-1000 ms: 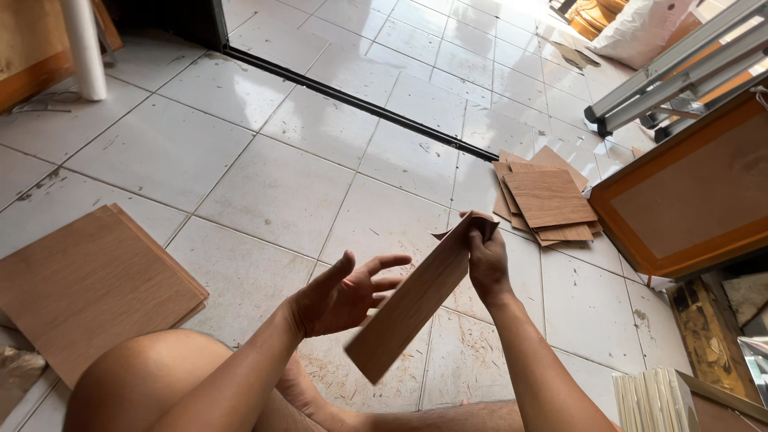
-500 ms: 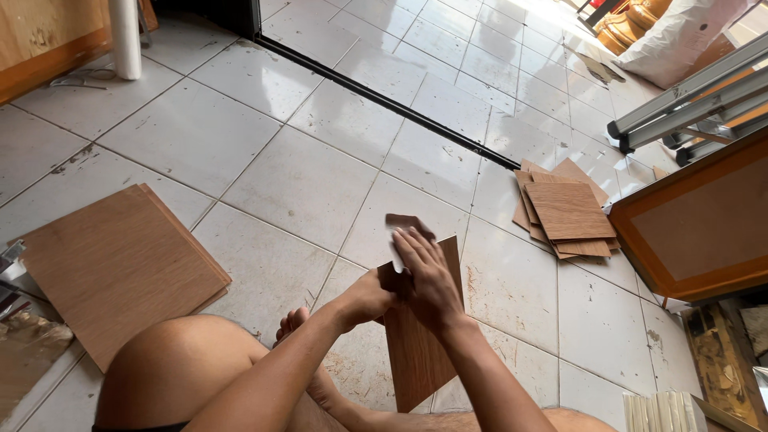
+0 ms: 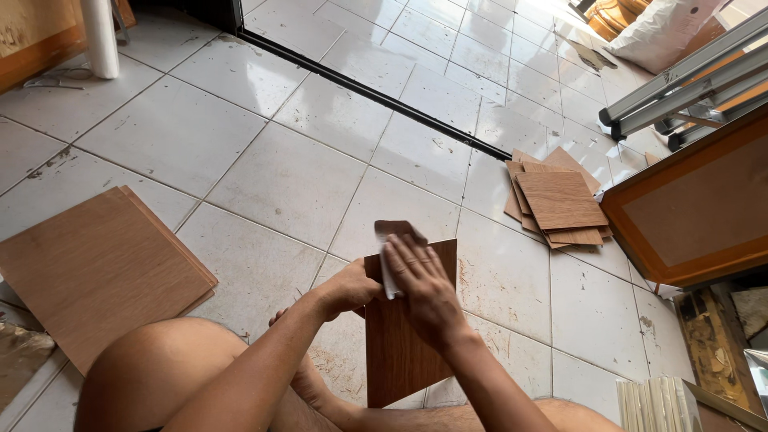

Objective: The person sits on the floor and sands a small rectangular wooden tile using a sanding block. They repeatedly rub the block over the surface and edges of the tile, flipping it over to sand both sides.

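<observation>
A dark brown wooden panel (image 3: 404,344) stands tilted over the tiled floor between my knees. My left hand (image 3: 350,286) grips its upper left edge. My right hand (image 3: 419,284) lies flat on the panel's top part, pressing a small sheet of sandpaper (image 3: 390,240) against it; the sheet's brown end sticks out above the panel's top edge.
A large light-brown board (image 3: 92,268) lies on the floor at left. A pile of several small brown panels (image 3: 558,204) lies at right, next to an orange-framed cabinet piece (image 3: 704,208). Metal rails (image 3: 680,76) lean at upper right. A black door track (image 3: 376,96) crosses the floor.
One second ago the panel was held edge-on with my left hand open beside it. Now it faces me, my left hand grips its edge and my right hand presses sandpaper on it.
</observation>
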